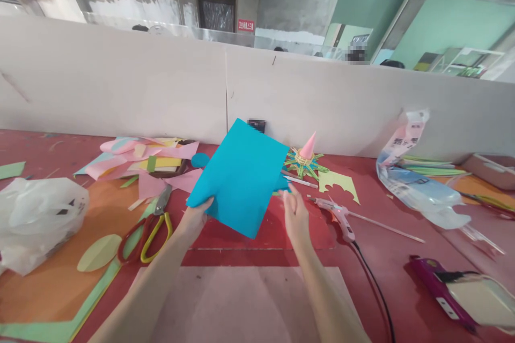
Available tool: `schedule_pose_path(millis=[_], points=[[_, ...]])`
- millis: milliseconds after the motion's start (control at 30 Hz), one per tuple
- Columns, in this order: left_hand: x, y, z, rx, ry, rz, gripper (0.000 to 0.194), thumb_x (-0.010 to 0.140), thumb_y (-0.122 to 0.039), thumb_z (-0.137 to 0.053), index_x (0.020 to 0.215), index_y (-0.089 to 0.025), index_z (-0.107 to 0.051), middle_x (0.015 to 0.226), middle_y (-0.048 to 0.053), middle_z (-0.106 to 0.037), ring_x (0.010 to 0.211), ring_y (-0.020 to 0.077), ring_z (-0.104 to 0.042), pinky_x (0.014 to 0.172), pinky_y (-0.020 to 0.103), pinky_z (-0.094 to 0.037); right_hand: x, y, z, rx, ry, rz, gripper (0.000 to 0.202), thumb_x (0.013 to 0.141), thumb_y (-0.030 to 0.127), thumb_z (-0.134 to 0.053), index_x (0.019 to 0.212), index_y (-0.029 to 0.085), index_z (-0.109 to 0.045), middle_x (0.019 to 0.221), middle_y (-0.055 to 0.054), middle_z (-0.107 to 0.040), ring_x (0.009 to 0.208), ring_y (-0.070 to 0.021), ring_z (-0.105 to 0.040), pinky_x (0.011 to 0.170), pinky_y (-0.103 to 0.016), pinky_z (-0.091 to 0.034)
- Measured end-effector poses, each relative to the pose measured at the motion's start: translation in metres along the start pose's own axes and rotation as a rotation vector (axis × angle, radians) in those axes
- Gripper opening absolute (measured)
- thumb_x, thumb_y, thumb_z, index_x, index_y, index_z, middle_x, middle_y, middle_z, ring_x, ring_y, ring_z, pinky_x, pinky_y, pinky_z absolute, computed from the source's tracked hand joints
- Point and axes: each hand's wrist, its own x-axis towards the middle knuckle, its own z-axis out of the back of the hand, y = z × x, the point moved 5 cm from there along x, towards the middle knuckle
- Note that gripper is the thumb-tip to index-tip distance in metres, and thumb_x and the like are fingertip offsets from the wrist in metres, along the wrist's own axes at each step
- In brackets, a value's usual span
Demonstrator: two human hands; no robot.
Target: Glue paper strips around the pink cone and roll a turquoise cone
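A blue sheet (245, 177) is held up tilted above the red table (382, 278). My left hand (196, 217) grips its lower left corner, the thumb on the front face. To the right of the sheet, my right hand (295, 209) has its fingers bent together around a small blue piece (282, 183), partly hidden behind the sheet's edge. Behind that hand stands a paper craft with a pink cone (308, 147) and green strips. A pink glue gun (338, 217) lies right of my right hand.
Scissors (151, 230) and a white plastic bag (40, 220) lie at the left on orange paper (24, 300). Paper scraps (148, 158) are heaped behind. A purple power strip (436, 284) is at right, and a white partition (140, 86) stands behind.
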Motion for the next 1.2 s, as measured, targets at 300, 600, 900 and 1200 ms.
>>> schedule_pose_path(millis=[300, 600, 900, 1200], points=[[0.000, 0.004, 0.003, 0.137, -0.030, 0.078, 0.064, 0.055, -0.033, -0.077, 0.113, -0.019, -0.057, 0.121, 0.012, -0.058, 0.108, 0.0323, -0.055, 0.083, 0.047, -0.051, 0.011, -0.031, -0.003, 0.210, 0.143, -0.177, 0.048, 0.072, 0.054, -0.054, 0.104, 0.019, -0.060, 0.096, -0.008, -0.067, 0.087, -0.0262, -0.062, 0.068, -0.033, -0.050], [0.007, 0.004, 0.007, 0.189, 0.030, 0.025, 0.045, 0.057, -0.039, -0.075, 0.093, -0.014, -0.065, 0.094, 0.009, -0.070, 0.088, 0.0268, -0.064, 0.078, 0.041, -0.053, 0.014, -0.032, 0.005, 0.174, 0.127, -0.171, 0.034, 0.073, 0.051, -0.053, 0.084, 0.019, -0.056, 0.078, -0.006, -0.064, 0.071, -0.0217, -0.060, 0.059, -0.029, -0.046], [0.004, -0.009, 0.008, 0.069, 0.009, -0.007, 0.046, 0.063, -0.045, -0.068, 0.098, -0.015, -0.063, 0.083, 0.007, -0.069, 0.076, 0.0218, -0.066, 0.063, 0.030, -0.054, 0.027, -0.047, 0.033, 0.047, -0.036, -0.099, 0.040, 0.071, 0.059, -0.049, 0.072, 0.019, -0.054, 0.063, -0.001, -0.059, 0.066, -0.0182, -0.055, 0.060, -0.027, -0.042], [-0.006, -0.041, 0.001, 0.395, 0.018, -0.429, 0.044, 0.066, -0.034, -0.068, 0.109, -0.026, -0.061, 0.132, 0.005, -0.048, 0.122, 0.0254, -0.042, 0.100, 0.035, -0.038, 0.018, -0.045, 0.016, 0.332, 0.232, -0.347, 0.045, 0.064, 0.054, -0.062, 0.090, 0.019, -0.060, 0.081, -0.005, -0.067, 0.065, -0.0204, -0.060, 0.051, -0.028, -0.046]])
